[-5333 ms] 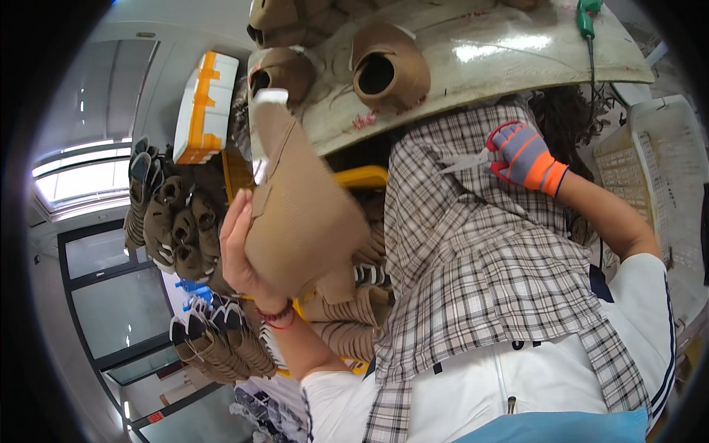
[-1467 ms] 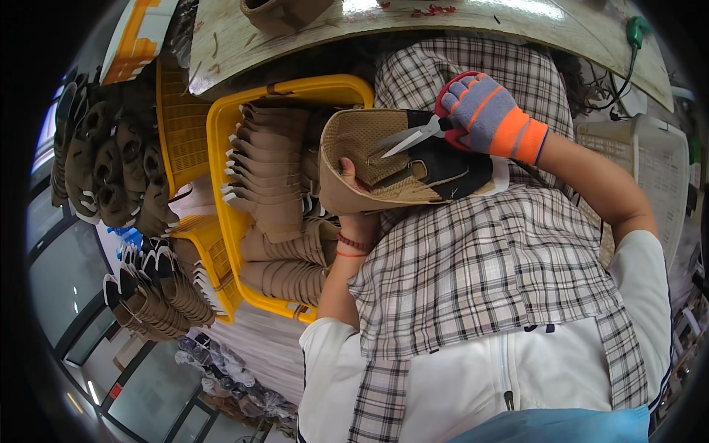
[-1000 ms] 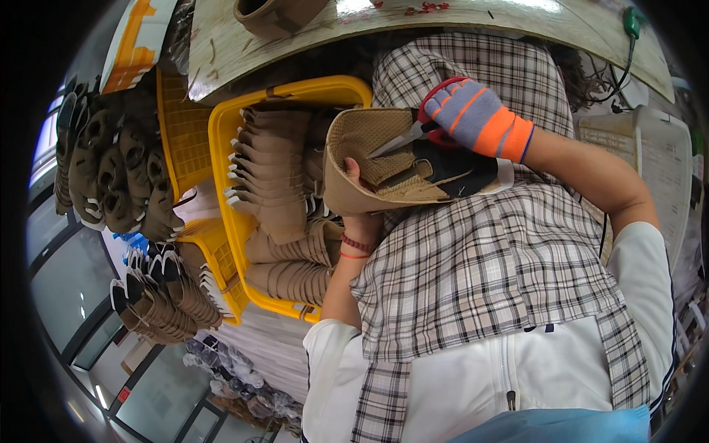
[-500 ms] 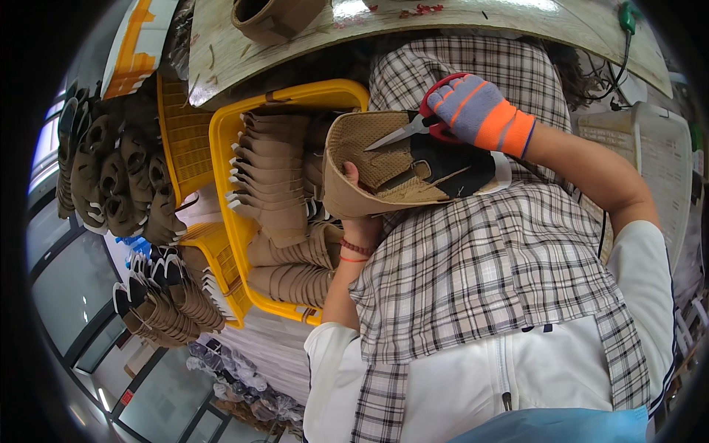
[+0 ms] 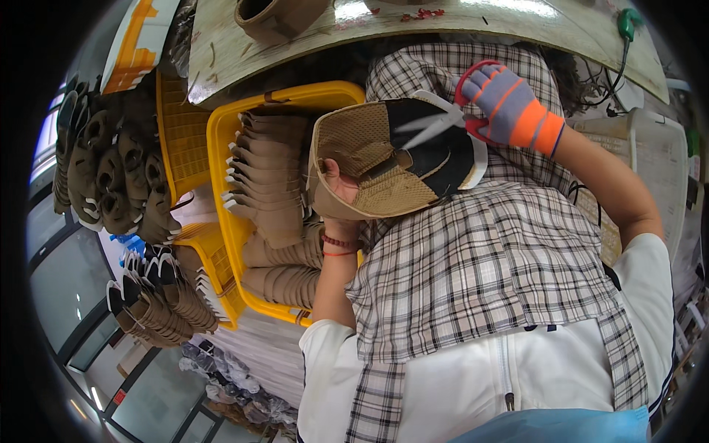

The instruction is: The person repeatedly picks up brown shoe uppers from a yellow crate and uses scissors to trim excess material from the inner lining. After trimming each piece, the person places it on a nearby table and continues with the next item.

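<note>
A brown shoe upper [image 5: 413, 173], its tan mesh and black lining facing up, lies over my lap. My bare left hand [image 5: 341, 188] grips it at its left end, thumb inside the rim and the other fingers hidden underneath. In a grey and orange glove, my right hand [image 5: 509, 103] is closed round the red handles of a pair of scissors [image 5: 437, 125]. Their blades are spread a little above the black lining and point left; whether they touch it I cannot tell.
Left of my lap, a yellow basket [image 5: 214, 148] holds stacked brown uppers [image 5: 269, 170]. More uppers [image 5: 118, 162] hang or lie in bunches farther left. A worktable [image 5: 428, 29] bearing a brown piece [image 5: 277, 18] crosses the far side. A white crate [image 5: 665, 162] stands at right.
The scissors and my right hand have moved right and slightly up, away from the tan mesh. My left hand has shifted slightly left with the upper, which now lies opened wider.
</note>
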`<state>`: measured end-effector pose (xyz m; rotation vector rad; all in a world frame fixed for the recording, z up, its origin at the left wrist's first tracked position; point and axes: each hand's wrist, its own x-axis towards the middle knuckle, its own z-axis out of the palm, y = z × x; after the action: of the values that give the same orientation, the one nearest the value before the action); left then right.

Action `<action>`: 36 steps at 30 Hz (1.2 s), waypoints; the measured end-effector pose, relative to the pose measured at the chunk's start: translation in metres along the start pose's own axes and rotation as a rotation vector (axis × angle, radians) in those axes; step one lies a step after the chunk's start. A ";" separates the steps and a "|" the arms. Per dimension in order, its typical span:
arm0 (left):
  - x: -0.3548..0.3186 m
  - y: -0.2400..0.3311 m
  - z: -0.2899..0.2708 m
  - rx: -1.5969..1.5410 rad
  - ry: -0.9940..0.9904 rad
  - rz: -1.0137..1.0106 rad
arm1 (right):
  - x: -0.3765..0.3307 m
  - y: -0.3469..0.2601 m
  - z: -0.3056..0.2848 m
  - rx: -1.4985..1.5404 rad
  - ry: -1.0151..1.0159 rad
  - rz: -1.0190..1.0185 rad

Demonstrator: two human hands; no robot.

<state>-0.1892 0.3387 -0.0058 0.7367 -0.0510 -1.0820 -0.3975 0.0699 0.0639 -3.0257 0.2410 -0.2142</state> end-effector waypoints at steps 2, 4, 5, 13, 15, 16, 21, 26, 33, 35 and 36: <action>0.002 -0.002 -0.002 -0.024 0.001 -0.021 | -0.003 -0.007 0.007 -0.011 -0.040 0.014; 0.004 -0.003 0.000 -0.034 -0.004 -0.019 | 0.000 -0.008 0.011 -0.029 -0.045 -0.005; 0.004 -0.002 0.000 -0.036 -0.006 -0.018 | 0.003 -0.009 0.013 -0.049 -0.020 -0.020; 0.005 -0.004 -0.006 0.021 -0.014 -0.016 | -0.001 0.006 0.017 -0.021 -0.001 0.010; 0.004 -0.005 -0.007 0.029 -0.011 -0.008 | -0.002 0.011 0.018 0.017 0.049 0.052; 0.005 -0.005 -0.005 0.027 -0.015 -0.013 | -0.003 0.010 0.014 0.031 0.115 0.051; 0.005 -0.003 0.015 0.022 -0.081 -0.024 | 0.008 -0.010 0.024 0.031 0.065 0.022; 0.001 -0.001 0.016 -0.003 -0.109 0.021 | 0.004 0.007 0.027 0.146 -0.055 0.104; -0.008 0.018 -0.050 0.460 -0.028 -0.024 | 0.003 -0.038 -0.009 0.406 0.046 0.193; -0.015 0.029 -0.041 0.284 0.110 -0.235 | 0.000 -0.050 0.002 0.401 -0.059 0.162; -0.017 0.035 -0.028 0.314 0.117 -0.317 | -0.002 -0.052 0.008 0.372 -0.102 0.148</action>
<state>-0.1595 0.3759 -0.0021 1.1172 -0.0033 -1.3466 -0.3901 0.1216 0.0614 -2.6280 0.3692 -0.0802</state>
